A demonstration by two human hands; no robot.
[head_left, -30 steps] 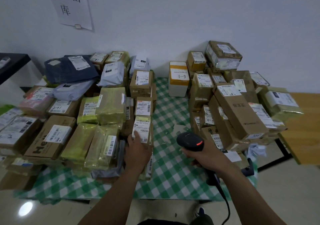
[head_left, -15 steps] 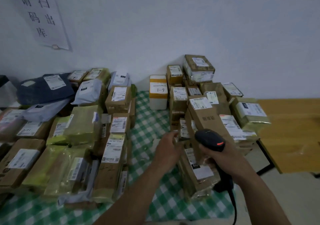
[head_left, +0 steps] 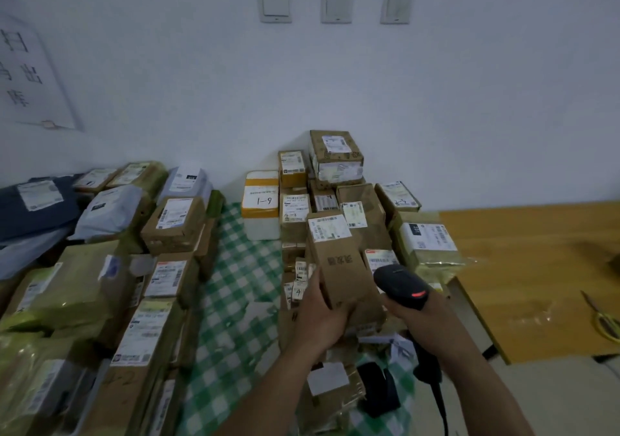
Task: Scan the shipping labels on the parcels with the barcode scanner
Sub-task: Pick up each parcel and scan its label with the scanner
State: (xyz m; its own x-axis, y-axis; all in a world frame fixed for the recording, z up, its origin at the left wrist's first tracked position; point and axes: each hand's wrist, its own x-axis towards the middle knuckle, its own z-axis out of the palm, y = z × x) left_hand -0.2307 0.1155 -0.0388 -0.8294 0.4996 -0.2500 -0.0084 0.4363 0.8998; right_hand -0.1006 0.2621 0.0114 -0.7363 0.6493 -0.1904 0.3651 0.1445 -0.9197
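Gripped the long brown carton (head_left: pixel 342 268) at its near end with the left hand (head_left: pixel 318 315), fingers curled round the edge. Bore a white shipping label (head_left: pixel 328 228) on the far end of its top face, with dark print mid-face. Lay tilted atop the right-hand parcel stack (head_left: pixel 336 157). Clasped the black barcode scanner (head_left: pixel 402 286), red lamp lit, in the right hand (head_left: pixel 427 320), just right of the carton. Flanked by a second stack (head_left: pixel 174 221) across the green checked cloth (head_left: pixel 235 284); hemmed behind by a white-and-yellow box (head_left: pixel 261 200) marked 1-9.

Place: parcel dispatch or pickup room.
Signs: labelled parcels (head_left: pixel 174 221) heaped on a green checked cloth (head_left: pixel 235 284); barcode scanner (head_left: pixel 401 286); handwritten notice (head_left: pixel 30 73) on the bare wall (head_left: pixel 469 100).
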